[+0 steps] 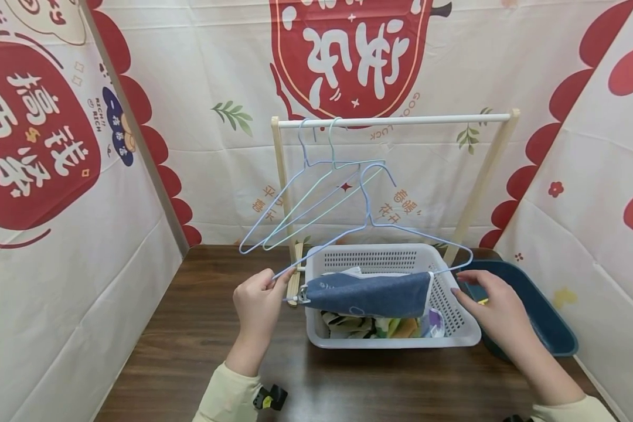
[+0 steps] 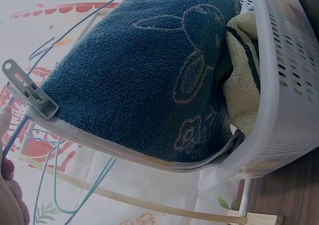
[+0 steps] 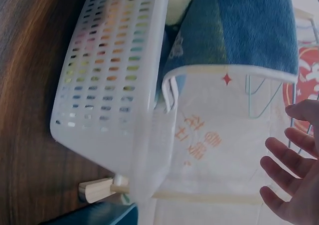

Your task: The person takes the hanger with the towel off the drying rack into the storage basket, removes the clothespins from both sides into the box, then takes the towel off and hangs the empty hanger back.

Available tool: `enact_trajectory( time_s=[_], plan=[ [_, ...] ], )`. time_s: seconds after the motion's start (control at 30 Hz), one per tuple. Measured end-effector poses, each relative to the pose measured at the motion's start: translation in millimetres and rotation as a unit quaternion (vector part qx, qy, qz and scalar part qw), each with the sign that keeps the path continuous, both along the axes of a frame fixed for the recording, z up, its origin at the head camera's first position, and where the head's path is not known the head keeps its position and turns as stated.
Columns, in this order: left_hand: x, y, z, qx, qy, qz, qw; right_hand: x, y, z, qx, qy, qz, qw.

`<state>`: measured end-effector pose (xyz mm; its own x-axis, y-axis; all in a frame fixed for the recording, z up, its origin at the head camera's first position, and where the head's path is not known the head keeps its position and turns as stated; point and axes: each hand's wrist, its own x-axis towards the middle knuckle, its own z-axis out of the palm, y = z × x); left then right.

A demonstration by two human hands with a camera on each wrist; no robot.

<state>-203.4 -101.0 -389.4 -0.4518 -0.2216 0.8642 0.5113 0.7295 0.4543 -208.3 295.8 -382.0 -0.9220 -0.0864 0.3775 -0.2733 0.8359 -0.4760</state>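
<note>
My left hand [image 1: 258, 305] pinches the left end of a blue wire hanger [image 1: 368, 205] over the basket. A dark blue towel [image 1: 369, 293] with a white border drapes over the hanger's lower bar, and its lower part dips into the basket. In the left wrist view, a grey clothespin [image 2: 37, 103] clips the towel's edge near that hand. My right hand [image 1: 498, 308] is beside the hanger's right end. The right wrist view shows its fingers [image 3: 286, 167] spread apart, holding nothing. No clothespin shows on the towel's edge on this side.
A white perforated basket [image 1: 392, 341] holds several folded cloths. Behind it stands a rack with a white rail [image 1: 401, 121], where a blue and a green hanger [image 1: 331, 138] hang at the left. A dark blue basin [image 1: 554, 328] sits right of the basket on the wooden table [image 1: 190, 328].
</note>
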Motion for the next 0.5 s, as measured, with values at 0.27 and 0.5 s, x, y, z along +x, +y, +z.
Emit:
enact_trajectory(
  time_s=[0.27, 0.5],
  plan=[
    [2.7, 2.5, -0.1, 0.015, -0.007, 0.0, 0.9999, 3.7, -16, 1.4, 0.052, 0.072, 0.037, 0.9954],
    [4.4, 4.6, 1.5, 0.019, -0.008, 0.003, 0.9998, 7.9, -29, 2.3, 0.092, 0.141, 0.065, 0.9836]
  ],
)
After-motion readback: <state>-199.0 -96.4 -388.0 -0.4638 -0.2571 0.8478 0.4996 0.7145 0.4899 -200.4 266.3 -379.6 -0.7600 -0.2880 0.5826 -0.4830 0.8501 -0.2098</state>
